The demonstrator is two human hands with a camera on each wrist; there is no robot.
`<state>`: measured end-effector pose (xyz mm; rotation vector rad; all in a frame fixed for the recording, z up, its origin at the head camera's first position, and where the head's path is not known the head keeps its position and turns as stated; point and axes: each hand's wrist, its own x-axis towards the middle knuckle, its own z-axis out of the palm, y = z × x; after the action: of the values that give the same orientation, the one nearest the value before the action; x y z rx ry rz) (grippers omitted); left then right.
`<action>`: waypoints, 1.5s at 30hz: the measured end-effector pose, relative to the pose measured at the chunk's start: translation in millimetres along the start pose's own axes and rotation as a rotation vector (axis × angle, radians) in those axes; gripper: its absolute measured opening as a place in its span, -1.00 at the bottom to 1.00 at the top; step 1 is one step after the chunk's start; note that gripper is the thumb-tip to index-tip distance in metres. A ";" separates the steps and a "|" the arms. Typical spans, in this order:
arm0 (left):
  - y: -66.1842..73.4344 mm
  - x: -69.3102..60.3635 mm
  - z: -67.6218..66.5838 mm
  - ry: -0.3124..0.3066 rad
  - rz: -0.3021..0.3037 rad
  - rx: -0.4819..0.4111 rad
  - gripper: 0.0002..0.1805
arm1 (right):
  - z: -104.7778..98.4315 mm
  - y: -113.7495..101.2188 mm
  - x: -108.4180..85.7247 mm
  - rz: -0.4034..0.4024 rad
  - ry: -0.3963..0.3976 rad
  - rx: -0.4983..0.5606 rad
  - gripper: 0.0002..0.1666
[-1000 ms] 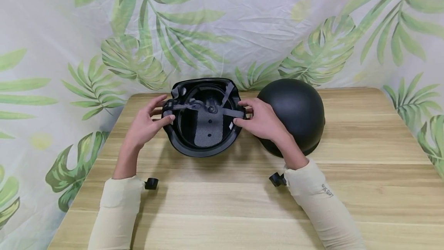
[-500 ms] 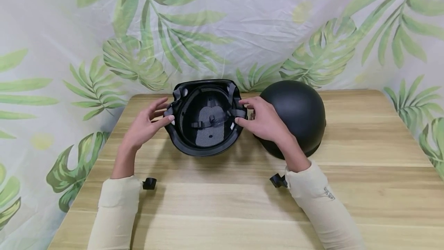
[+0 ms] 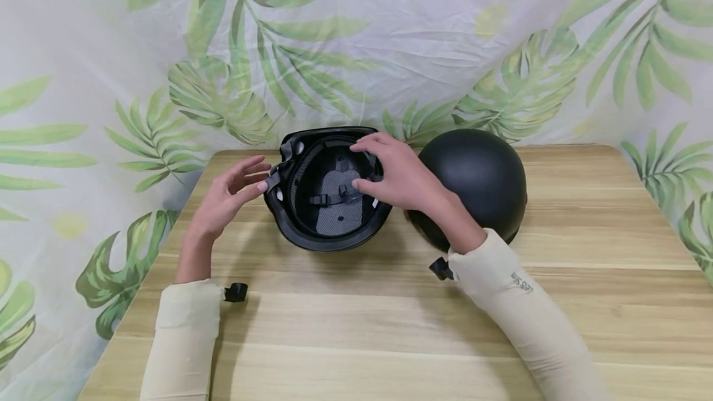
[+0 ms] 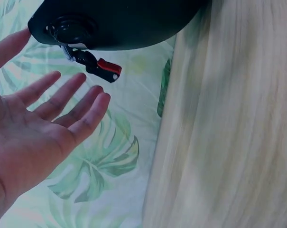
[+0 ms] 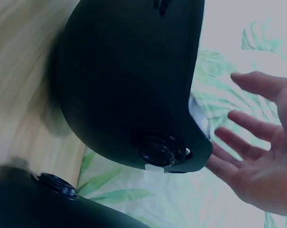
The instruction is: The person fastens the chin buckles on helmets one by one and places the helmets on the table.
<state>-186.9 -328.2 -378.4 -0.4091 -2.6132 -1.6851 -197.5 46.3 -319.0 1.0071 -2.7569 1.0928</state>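
Upturned helmet [image 3: 334,220]: hollow side up near the back of the table [image 3: 334,327], between my hands; a second helmet [image 3: 473,184] stands dome-up just to its right.
My left hand [image 3: 225,195]: fingers spread apart, clamped on nothing; the thumb tip is at the left rim.
My right hand [image 3: 403,175]: thumb and fingers apart over the right edge, gripping nothing; I can't tell whether a fingertip touches.
Shell: probably stiff and fairly light for its bulk; the smooth outside could slide under dry fingertips.
Chin strap [image 3: 328,199]: soft and floppy across the lining, a poor thing to lift by.
Round side disc [image 5: 158,148]: looks like a separate fitting, so I'd keep pressure off it.
Best hold: opposite sides of the rim [image 3: 328,244], thumbs inside and fingers outside, raised evenly, since the rounded crown would likely rock.
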 end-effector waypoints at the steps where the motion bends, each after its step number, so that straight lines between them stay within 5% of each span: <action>1: -1.7 0.3 -0.4 0.003 0.010 -0.009 -0.37 | -1.1 -0.8 4.5 -0.011 -0.035 -0.010 -0.29; 17: -15.3 2.6 -13.0 0.010 0.097 -0.100 -0.38 | 6.9 -2.2 65.0 -0.108 -0.337 -0.151 -0.24; 25: -20.7 1.0 -15.0 0.002 0.090 -0.122 -0.36 | 19.5 2.2 85.7 -0.129 -0.389 -0.127 -0.24; 37: -25.5 3.7 -11.7 -0.045 0.132 -0.180 -0.34 | 30.8 15.9 98.7 0.014 -0.489 0.300 -0.33; 45: -29.8 2.5 -5.5 -0.048 0.113 -0.170 -0.32 | 40.6 26.5 98.3 0.169 -0.519 0.456 -0.35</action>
<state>-196.6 -344.2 -402.4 -0.5960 -2.4346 -1.8876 -281.8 -19.5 -343.0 1.2741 -3.1022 1.7710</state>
